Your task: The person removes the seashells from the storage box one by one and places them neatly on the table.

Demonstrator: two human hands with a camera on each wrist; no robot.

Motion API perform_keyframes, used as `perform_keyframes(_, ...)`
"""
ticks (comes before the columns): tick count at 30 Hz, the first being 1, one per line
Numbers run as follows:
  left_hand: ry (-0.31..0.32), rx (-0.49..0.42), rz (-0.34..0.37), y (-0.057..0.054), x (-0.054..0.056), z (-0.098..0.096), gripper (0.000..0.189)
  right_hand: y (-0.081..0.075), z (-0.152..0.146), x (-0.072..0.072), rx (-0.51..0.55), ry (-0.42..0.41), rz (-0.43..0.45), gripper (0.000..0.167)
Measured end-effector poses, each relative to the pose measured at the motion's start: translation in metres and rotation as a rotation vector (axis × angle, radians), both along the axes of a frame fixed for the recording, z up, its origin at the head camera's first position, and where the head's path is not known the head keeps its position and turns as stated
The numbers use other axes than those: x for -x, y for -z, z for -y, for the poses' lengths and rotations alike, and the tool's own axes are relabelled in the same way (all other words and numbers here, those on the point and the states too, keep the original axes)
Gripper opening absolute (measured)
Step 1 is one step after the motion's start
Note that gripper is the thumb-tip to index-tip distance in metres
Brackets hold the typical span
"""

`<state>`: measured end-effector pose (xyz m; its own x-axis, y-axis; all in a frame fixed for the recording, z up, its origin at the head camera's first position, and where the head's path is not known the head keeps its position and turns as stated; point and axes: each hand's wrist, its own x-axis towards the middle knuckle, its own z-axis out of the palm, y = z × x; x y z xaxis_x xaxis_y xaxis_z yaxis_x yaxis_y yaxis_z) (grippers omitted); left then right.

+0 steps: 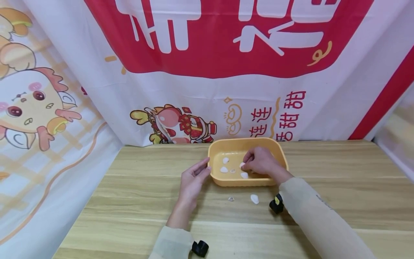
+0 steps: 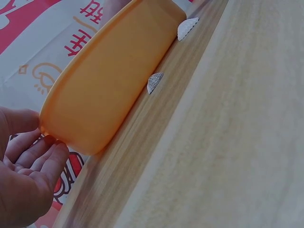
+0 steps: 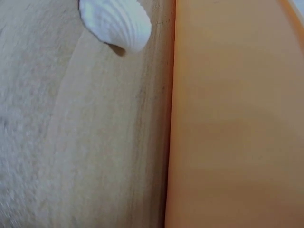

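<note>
A yellow-orange plastic basin (image 1: 247, 182) stands on the wooden table, with several white seashells (image 1: 224, 169) on its floor. My right hand (image 1: 261, 160) reaches inside and pinches a small white shell (image 1: 242, 165) between thumb and fingers. At the basin's left end, my left hand (image 1: 191, 181) rests its fingertips against the outer wall; the left wrist view shows thumb and fingers (image 2: 57, 159) right at that end. Two shells lie on the table before the basin: a ribbed white one (image 1: 254, 199) and a smaller grey-patterned one (image 2: 155, 82). The right hand is outside the right wrist view.
Behind the basin hangs a white and red printed cloth (image 1: 200, 86), reaching down to the table's back edge. Another printed cloth (image 1: 64, 162) hangs at the left. Wood-grain tabletop (image 1: 129, 208) extends on both sides. Black straps with small devices (image 1: 200, 248) sit at both wrists.
</note>
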<state>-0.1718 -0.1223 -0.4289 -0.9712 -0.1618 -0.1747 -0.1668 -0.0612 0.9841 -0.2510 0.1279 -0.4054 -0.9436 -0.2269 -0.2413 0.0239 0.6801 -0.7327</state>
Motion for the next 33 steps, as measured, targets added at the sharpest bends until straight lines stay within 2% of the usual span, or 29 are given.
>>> perform_keyframes(17,0.0,-0.007,-0.009,0.0006,-0.0003,-0.0004,0.04,0.0015,-0.002,0.0006,0.042,-0.029,-0.047,0.017)
perform_keyframes(33,0.001,-0.017,-0.003,0.0009,0.0003,0.0001,0.039,0.0008,-0.0016,-0.0008,0.107,-0.024,-0.005,0.015)
